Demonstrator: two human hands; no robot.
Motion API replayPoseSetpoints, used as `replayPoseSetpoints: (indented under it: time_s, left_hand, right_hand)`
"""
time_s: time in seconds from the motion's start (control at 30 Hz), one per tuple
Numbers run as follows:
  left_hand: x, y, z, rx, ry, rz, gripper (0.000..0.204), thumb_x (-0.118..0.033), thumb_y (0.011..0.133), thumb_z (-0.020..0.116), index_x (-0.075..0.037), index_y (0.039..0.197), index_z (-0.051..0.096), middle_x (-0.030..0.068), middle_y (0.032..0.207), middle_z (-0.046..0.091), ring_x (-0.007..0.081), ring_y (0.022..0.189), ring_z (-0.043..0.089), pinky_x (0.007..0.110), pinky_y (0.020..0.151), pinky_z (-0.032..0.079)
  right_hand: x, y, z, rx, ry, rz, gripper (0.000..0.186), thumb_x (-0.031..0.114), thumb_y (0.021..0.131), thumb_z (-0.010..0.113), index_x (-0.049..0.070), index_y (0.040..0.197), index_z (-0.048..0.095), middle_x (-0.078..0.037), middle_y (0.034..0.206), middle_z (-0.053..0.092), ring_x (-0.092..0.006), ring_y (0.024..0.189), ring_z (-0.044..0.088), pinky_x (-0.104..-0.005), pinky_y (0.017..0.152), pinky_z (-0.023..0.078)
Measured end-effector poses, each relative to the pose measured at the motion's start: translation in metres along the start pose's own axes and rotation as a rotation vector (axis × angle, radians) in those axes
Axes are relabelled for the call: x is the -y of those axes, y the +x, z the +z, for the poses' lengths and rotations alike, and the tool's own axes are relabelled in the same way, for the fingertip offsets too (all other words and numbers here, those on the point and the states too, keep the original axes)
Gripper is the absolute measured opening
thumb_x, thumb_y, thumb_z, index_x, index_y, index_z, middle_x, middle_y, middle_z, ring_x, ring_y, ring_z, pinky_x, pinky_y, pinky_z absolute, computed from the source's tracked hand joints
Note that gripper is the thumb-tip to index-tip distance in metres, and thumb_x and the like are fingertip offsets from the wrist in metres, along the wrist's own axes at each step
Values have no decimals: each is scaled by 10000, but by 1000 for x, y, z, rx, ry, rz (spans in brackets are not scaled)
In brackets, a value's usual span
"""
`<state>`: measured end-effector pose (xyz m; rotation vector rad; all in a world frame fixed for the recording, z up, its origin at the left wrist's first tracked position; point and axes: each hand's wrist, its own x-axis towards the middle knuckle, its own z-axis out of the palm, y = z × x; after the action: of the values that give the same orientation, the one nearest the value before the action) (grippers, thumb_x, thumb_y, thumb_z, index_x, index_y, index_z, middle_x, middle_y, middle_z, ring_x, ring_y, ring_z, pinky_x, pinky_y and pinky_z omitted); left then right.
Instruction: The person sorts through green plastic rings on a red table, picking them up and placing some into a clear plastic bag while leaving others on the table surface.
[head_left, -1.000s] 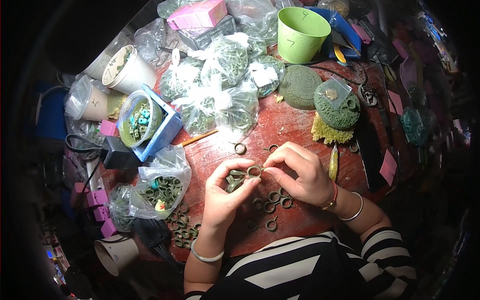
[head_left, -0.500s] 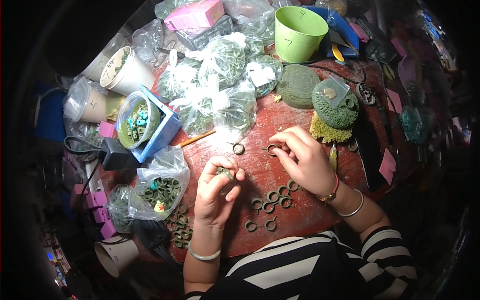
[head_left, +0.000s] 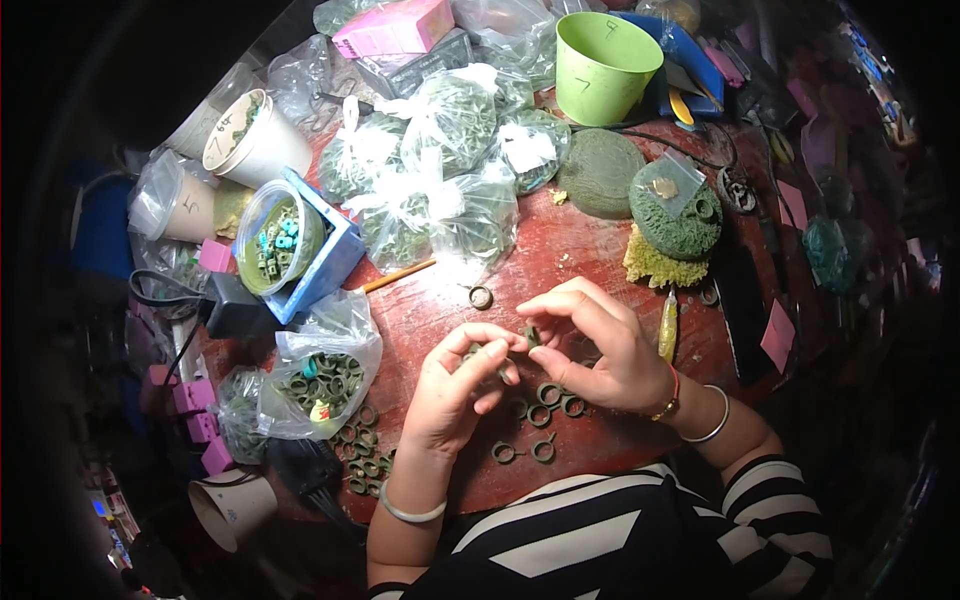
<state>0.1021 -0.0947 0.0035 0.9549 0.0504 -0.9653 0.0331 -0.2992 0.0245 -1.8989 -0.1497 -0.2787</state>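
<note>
My right hand (head_left: 605,345) pinches a small dark green ring (head_left: 531,338) between thumb and fingertips, above the table's middle. Close against it, the fingertips of my left hand (head_left: 455,390) reach toward the same ring. That left hand is curled, with bits of dark green rings partly showing between its fingers; how many I cannot tell. Just beyond my hands a single ring (head_left: 481,297) lies on the red table. Nearer my body several stemmed rings (head_left: 543,394) are scattered, and a looser pile of rings (head_left: 360,450) lies left of my left wrist.
A clear bag of rings (head_left: 325,390) sits at the left, below a blue crate (head_left: 345,245) and a tub of small parts (head_left: 270,250). Tied plastic bags (head_left: 440,200) fill the back, beside a lime-green bucket (head_left: 605,75). Green round blocks (head_left: 675,215) stand at right.
My right hand has moved left with its ring, and my left hand has moved right and turned. Their fingertips now meet, where before they were apart.
</note>
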Motion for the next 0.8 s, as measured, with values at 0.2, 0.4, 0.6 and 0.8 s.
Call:
replayPoseSetpoints:
  time_s: [0.2,0.4,0.6,0.8]
  left_hand:
    - [1,-4,3,52,16,-14,234,-43,949,686,-28,1170,613,46,989,650,92,741,655,152,453,383]
    - [-1,-5,7,-25,102,79,263,-6,918,713,-34,1162,618,33,977,633,85,724,652,149,462,392]
    - [-1,-6,11,-43,177,158,287,2,911,715,-38,1180,623,37,989,634,84,727,651,148,470,398]
    - [-3,-6,8,-43,117,105,292,3,912,709,-40,1187,623,36,994,634,77,715,644,142,467,385]
  right_hand:
    - [0,2,0,22,-120,-230,300,0,829,728,13,1124,674,-120,992,623,-253,843,646,-339,751,530]
    - [-1,1,0,-4,-103,-207,275,-8,826,767,-8,1086,679,-137,1008,691,-243,888,677,-326,740,550]
    - [-4,0,-1,1,-47,-117,247,-12,848,755,-17,1084,682,-137,999,712,-227,880,708,-303,728,566]
    - [-4,-1,0,-24,3,-23,184,-29,879,719,-23,1062,694,-134,980,727,-209,868,726,-284,726,574]
